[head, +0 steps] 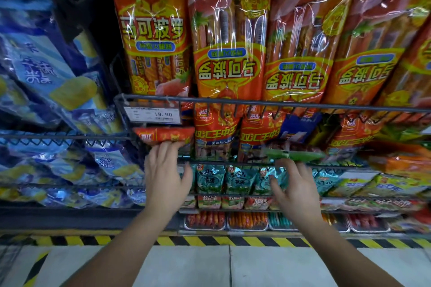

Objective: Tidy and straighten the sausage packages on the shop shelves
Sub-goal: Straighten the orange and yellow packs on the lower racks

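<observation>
My left hand [166, 171] reaches up to the second wire shelf, its straight fingers pressing under the end of a red sausage package [164, 135] that lies flat and sticks out below the price tag. The thumb is spread away from the package. My right hand [294, 185] touches the underside of a blurred green package [294, 155] jutting over the rail of the same shelf, thumb apart. Tall orange sausage packages [229, 37] stand in the top wire rack [268, 103]; the leftmost one [152, 30] is upright and the others are upside down.
Blue and yellow bags [53, 81] fill the shelves on the left. A 19.90 price tag [152, 116] hangs on the top rack. Lower rows hold teal snack bags [229, 179] and trays of small sausages [247, 220]. Yellow-black tape [210, 240] edges the tiled floor.
</observation>
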{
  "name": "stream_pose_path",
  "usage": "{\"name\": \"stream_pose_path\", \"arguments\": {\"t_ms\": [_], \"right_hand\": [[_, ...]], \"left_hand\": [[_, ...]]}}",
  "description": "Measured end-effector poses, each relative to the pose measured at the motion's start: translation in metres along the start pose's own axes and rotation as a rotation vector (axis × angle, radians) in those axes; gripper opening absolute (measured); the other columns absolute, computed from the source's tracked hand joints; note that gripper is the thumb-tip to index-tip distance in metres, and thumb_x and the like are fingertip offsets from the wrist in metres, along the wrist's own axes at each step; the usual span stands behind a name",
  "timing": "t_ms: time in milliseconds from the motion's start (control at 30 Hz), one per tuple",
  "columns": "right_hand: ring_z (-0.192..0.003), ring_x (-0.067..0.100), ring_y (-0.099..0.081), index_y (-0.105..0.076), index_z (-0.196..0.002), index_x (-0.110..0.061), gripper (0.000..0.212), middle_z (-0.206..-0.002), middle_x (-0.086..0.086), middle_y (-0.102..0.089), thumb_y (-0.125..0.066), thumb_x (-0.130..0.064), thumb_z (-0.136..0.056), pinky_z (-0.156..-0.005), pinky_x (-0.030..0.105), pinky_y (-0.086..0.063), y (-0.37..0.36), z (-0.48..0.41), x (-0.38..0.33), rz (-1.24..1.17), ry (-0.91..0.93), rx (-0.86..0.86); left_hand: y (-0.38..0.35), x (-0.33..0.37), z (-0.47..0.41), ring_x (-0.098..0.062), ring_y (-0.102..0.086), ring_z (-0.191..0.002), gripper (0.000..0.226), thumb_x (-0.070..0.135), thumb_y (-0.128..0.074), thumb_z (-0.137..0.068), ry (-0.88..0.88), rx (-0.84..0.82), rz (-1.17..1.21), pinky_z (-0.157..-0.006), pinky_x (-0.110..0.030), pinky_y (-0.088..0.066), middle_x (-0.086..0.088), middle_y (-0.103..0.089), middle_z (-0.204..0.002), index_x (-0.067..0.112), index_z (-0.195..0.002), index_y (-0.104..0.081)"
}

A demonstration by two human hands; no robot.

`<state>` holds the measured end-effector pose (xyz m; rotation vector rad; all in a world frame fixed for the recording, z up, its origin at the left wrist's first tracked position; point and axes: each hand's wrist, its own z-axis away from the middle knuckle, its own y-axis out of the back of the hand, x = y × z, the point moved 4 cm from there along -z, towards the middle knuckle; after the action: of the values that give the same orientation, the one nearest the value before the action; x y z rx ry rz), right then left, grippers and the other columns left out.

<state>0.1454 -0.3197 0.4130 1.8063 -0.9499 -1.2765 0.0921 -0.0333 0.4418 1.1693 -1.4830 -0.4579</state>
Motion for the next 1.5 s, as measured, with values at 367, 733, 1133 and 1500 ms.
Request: {"name": "stream_pose_path", "arguments": {"t_ms": [367,733,1133,1500], "right_hand": [[-0.099,0.039,-0.053,-0.038,-0.118,-0.009,0.054,-0.104,0.014,-0.056,-0.073,-0.031,-0.084,-0.077,0.056,-0.049,0.029,-0.065,0.025,-0.104,-0.1,0.133],[-0.091,0.046,-0.057,-0.02,-0.146,-0.022,0.09,-0.119,0.025,-0.045,-0.069,-0.058,-0.079,-0.052,0.041,-0.049,0.019,-0.067,0.024,0.135,-0.208,0.161],[-0.126,0.052,-0.042,-0.008,-0.137,-0.036,0.094,-0.144,0.03,-0.032,-0.075,-0.057,-0.075,-0.08,0.061,-0.051,0.01,-0.084,0.027,0.079,-0.267,0.182],[-0.115,0.043,-0.046,-0.02,-0.146,-0.009,0.107,-0.138,0.02,-0.033,-0.085,-0.046,-0.069,-0.075,0.053,-0.051,0.012,-0.08,0.037,-0.191,-0.285,0.267]], "left_hand": [[-0.007,0.001,-0.046,-0.033,-0.049,-0.101,0.033,0.023,-0.073,-0.086,0.343,0.195,0.229,-0.079,-0.028,-0.036,-0.017,-0.044,-0.111,0.003,-0.099,-0.05],[-0.03,-0.013,-0.051,-0.05,-0.033,-0.129,0.085,0.051,-0.078,-0.076,0.41,0.192,0.04,-0.087,-0.054,-0.048,-0.03,-0.023,-0.146,0.024,-0.138,-0.026],[-0.032,-0.023,-0.071,-0.059,-0.037,-0.121,0.113,0.04,-0.087,-0.064,0.291,0.183,0.032,-0.085,-0.058,-0.051,-0.043,-0.027,-0.139,-0.001,-0.146,-0.021],[-0.028,-0.021,-0.053,-0.05,-0.036,-0.122,0.09,0.03,-0.08,-0.075,0.294,0.086,0.115,-0.096,-0.051,-0.046,-0.028,-0.025,-0.138,0.017,-0.144,-0.024]]}}
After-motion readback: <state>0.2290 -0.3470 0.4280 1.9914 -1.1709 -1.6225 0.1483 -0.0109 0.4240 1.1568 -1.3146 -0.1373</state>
